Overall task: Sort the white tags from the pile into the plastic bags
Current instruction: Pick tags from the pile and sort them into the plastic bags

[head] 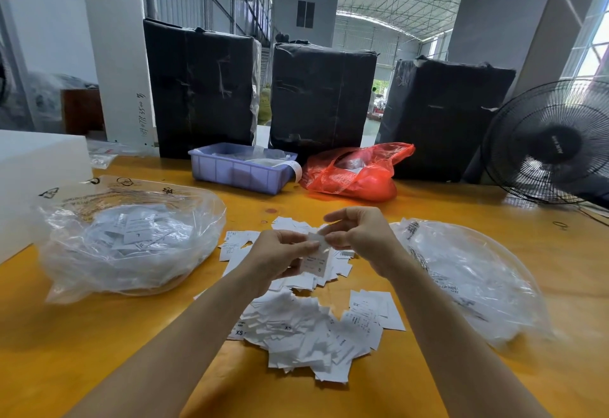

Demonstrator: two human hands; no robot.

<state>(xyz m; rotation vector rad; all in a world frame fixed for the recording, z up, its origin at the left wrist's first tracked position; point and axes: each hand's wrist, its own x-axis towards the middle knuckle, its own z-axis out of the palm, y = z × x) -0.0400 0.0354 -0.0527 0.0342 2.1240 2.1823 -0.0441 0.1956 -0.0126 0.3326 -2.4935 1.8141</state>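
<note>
Head view: the left hand [280,254] and the right hand [357,236] are raised over the pile [306,328] on the yellow table [99,335], and both pinch one white tag [317,257] between fingertips. The pile lies between two clear bags. The left bag [131,239] holds many tags; the right bag [468,272] lies flatter, its contents unclear. Behind stand a blue tray [240,170] and a red bag [356,170].
</note>
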